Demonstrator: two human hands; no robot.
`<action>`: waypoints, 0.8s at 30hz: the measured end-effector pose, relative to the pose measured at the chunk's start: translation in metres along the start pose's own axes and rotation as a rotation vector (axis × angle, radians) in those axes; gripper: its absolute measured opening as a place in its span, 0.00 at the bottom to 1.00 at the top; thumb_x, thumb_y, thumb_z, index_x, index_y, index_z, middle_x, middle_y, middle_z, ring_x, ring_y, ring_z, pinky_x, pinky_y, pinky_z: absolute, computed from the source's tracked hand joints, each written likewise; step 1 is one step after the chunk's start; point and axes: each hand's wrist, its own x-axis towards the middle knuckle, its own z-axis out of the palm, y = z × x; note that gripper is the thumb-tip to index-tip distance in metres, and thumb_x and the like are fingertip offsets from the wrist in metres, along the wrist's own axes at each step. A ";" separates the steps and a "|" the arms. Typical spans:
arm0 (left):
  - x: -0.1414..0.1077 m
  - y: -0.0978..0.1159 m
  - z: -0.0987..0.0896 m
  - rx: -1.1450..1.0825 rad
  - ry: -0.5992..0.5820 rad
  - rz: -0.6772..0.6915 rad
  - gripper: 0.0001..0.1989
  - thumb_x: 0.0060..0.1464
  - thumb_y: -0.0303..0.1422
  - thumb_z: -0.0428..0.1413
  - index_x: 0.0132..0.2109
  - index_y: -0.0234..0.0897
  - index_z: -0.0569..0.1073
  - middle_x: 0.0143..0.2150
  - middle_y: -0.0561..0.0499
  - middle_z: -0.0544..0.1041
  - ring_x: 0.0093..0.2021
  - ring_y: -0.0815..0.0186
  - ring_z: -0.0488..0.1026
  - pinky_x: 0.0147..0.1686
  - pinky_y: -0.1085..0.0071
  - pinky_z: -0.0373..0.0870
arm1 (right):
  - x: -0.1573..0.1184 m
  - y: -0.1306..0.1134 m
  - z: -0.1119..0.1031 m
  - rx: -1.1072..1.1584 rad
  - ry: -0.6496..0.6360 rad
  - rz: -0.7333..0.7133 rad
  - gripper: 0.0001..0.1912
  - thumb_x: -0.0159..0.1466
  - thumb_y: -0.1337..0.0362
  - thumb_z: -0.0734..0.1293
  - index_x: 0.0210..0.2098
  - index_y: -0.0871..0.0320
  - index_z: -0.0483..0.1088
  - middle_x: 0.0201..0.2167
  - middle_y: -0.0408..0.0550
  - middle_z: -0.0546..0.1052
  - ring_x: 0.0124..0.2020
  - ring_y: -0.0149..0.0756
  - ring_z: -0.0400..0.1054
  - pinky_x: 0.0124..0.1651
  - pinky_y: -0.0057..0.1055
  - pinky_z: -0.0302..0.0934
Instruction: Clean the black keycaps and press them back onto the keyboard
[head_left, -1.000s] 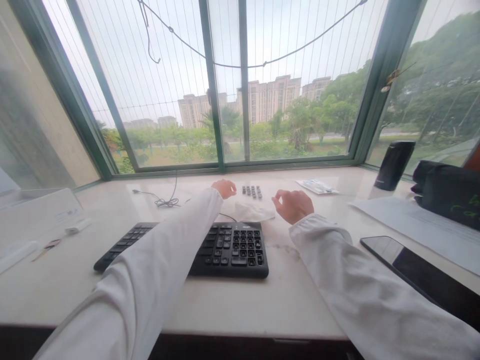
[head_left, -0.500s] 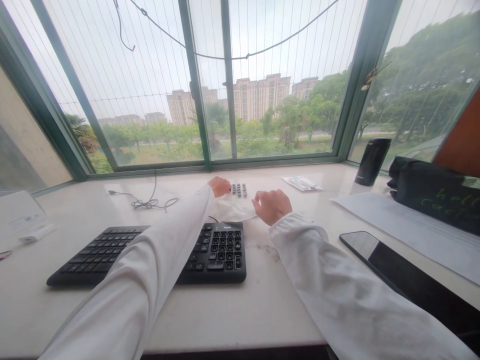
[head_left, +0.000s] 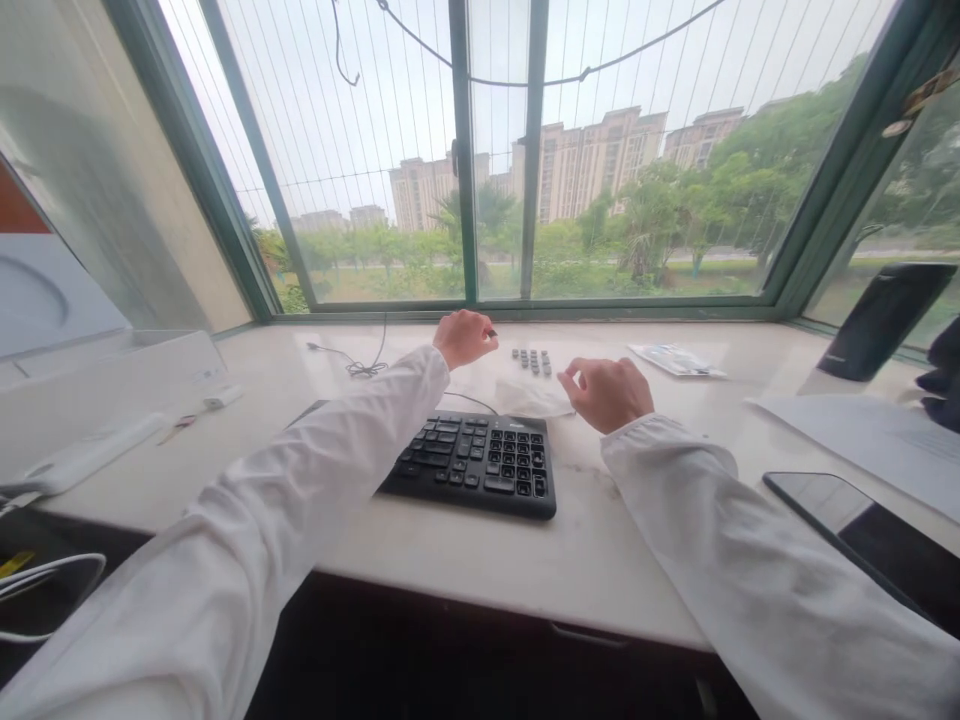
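Left hand (head_left: 465, 338) has drawn back from the keycaps (head_left: 532, 362), which lie at 12 o'clock beyond the keyboard (head_left: 480, 465).
I see it pinching a small dark piece (head_left: 493, 333); right hand (head_left: 609, 394) hangs empty at their 4 o'clock, fingers loosely curled.

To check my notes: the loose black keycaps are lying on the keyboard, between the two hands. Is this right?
Not quite. The head view shows the keycaps on the sill beyond the keyboard, not on it. They do lie between the left hand and the right hand.
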 end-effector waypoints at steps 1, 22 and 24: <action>-0.014 -0.002 -0.008 -0.018 0.025 0.009 0.15 0.55 0.41 0.52 0.42 0.40 0.78 0.40 0.49 0.80 0.41 0.59 0.76 0.41 0.66 0.68 | -0.001 -0.004 0.001 0.023 0.018 -0.048 0.18 0.66 0.55 0.58 0.33 0.57 0.75 0.26 0.48 0.77 0.28 0.37 0.67 0.42 0.36 0.53; -0.112 -0.003 -0.005 -0.267 0.112 0.153 0.10 0.53 0.39 0.56 0.37 0.41 0.80 0.35 0.53 0.80 0.33 0.64 0.76 0.30 0.71 0.65 | -0.002 -0.019 0.029 0.190 -0.251 -0.143 0.10 0.62 0.58 0.66 0.40 0.52 0.78 0.33 0.43 0.80 0.37 0.35 0.72 0.48 0.36 0.54; -0.112 -0.003 -0.006 -0.256 0.116 0.152 0.11 0.54 0.39 0.55 0.38 0.41 0.80 0.35 0.53 0.80 0.33 0.64 0.76 0.30 0.71 0.64 | -0.002 -0.018 0.030 0.171 -0.227 -0.123 0.12 0.60 0.55 0.68 0.41 0.51 0.77 0.35 0.43 0.80 0.37 0.37 0.72 0.50 0.37 0.54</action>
